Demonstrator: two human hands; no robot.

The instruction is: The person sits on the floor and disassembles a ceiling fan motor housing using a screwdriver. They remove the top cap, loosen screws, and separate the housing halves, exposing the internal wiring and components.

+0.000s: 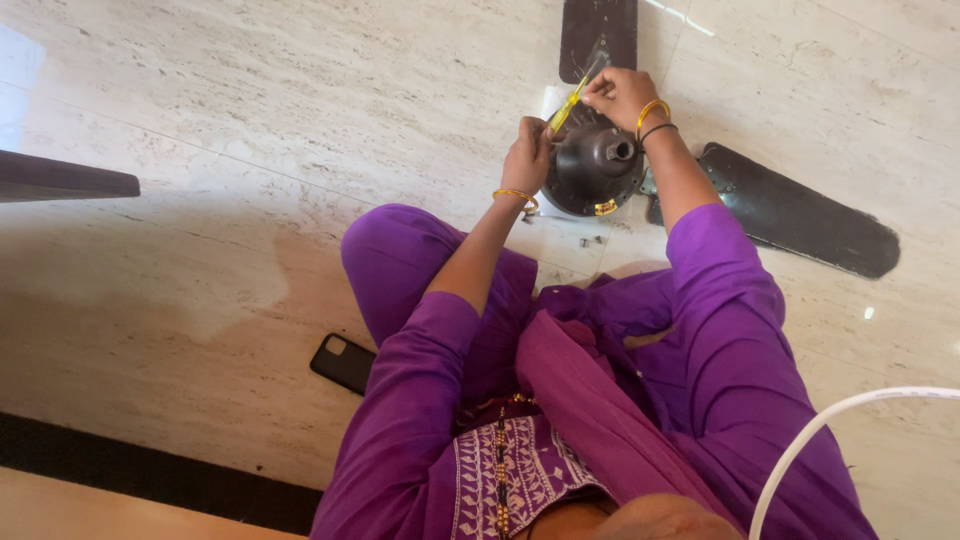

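A dark brown ceiling fan lies on the marble floor in front of me, its round motor housing (592, 170) between my hands. One blade (598, 35) points away from me and another blade (800, 212) stretches to the right. My right hand (620, 95) grips a yellow-handled screwdriver (570, 102) angled down toward the housing's left edge. My left hand (527, 155) rests against the left side of the housing and steadies the screwdriver's lower end. Gold bangles circle both wrists. I sit on the floor in purple clothes.
A black phone (343, 363) lies on the floor by my left knee. A few small screws (592, 241) sit near the housing. A dark furniture edge (60, 180) juts in at the left. A white cable (830, 430) curves at lower right.
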